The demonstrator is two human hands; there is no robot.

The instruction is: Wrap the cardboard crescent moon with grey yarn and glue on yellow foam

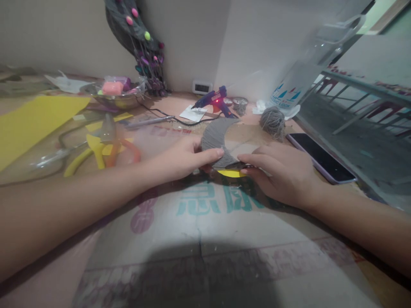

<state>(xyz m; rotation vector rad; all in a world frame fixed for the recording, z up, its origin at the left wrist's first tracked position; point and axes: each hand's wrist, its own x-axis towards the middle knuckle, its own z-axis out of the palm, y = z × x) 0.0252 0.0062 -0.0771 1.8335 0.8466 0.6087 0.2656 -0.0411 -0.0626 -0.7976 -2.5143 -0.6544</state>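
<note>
A crescent wrapped in grey yarn [213,139] is held up over the table, with a strip of yellow [231,173] showing along its lower edge. My left hand [189,157] grips its left side, thumb lying across the front and the other fingers hidden behind. At the lower right tip, my right hand [279,171] pinches the crescent or its yarn between thumb and forefinger; exactly what lies in the pinch is hard to make out. A thin grey strand seems to run up from there towards the ball of grey yarn [272,122] behind my right hand.
A glue gun [210,99] with a red light stands at the back. Pliers [102,145], a pen [150,122] and yellow sheet [35,124] are left; a phone [321,157] lies right, near the table's edge. A clear bottle [298,72] stands behind. Printed plastic [199,256] covers the front.
</note>
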